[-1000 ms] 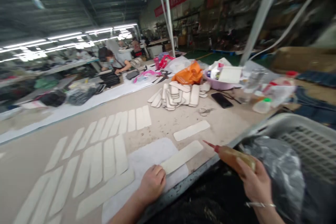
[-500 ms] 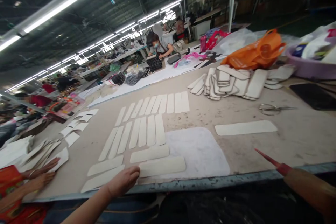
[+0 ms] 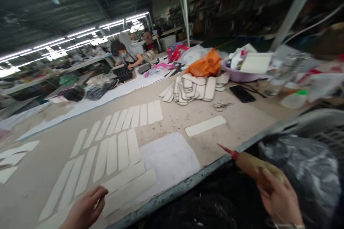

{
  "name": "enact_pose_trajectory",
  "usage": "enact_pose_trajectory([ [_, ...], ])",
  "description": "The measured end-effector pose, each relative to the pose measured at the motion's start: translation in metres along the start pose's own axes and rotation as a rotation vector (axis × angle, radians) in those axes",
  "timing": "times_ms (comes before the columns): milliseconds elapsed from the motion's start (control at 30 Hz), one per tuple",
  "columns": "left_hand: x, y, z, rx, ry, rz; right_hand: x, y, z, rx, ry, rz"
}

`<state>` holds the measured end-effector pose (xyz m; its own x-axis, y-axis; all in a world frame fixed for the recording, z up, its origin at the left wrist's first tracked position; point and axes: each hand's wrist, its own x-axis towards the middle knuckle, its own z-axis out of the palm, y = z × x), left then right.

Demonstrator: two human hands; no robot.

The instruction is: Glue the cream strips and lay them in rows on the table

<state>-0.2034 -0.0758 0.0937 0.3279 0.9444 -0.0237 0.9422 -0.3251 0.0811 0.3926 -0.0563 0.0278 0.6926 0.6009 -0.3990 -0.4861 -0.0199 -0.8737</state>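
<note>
My left hand (image 3: 87,205) is low over the table at the lower left, fingers curled, beside two cream strips lying crosswise; what its fingertips hold, if anything, is hidden. My right hand (image 3: 279,195) is wrapped round a yellowish glue bottle (image 3: 248,164) with a red pointed tip, past the table's near edge. Rows of cream strips (image 3: 123,150) lie left of a white sheet (image 3: 170,161). One single strip (image 3: 205,126) lies apart, to the right of the sheet. Behind it is a pile of cream padded pieces (image 3: 189,89).
Scissors (image 3: 221,105) and a black phone (image 3: 242,93) lie at the right. Behind them are an orange bag (image 3: 205,64) and a purple basin (image 3: 238,75). A grey crate (image 3: 322,118) with a plastic bag stands at the near right. A person (image 3: 125,57) works farther back.
The view has swung to the right, bringing the crate and my right hand into sight. The neighbouring person's hands at the left have left the view.
</note>
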Motion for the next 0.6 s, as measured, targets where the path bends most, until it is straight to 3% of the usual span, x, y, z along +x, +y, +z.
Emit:
enact_pose_trajectory([
  [67,0.048,0.017,0.011,-0.088,0.154,0.03,-0.001,0.0,0.001,0.014,-0.023,0.019],
  [167,0.133,0.074,0.032,-0.177,0.218,0.143,-0.006,0.0,0.0,0.034,-0.033,0.023],
  [233,0.187,0.122,0.043,-0.181,0.174,0.237,-0.011,-0.002,-0.003,0.026,-0.045,0.018],
  [333,0.256,0.183,0.055,-0.121,0.063,0.268,-0.017,-0.006,-0.012,0.002,-0.055,0.009],
  [467,0.316,0.227,0.062,-0.042,-0.005,0.266,-0.02,-0.009,-0.027,-0.014,-0.013,0.026],
  [600,0.336,0.237,0.067,-0.025,-0.058,0.336,-0.024,-0.011,-0.035,0.015,0.039,0.003],
])
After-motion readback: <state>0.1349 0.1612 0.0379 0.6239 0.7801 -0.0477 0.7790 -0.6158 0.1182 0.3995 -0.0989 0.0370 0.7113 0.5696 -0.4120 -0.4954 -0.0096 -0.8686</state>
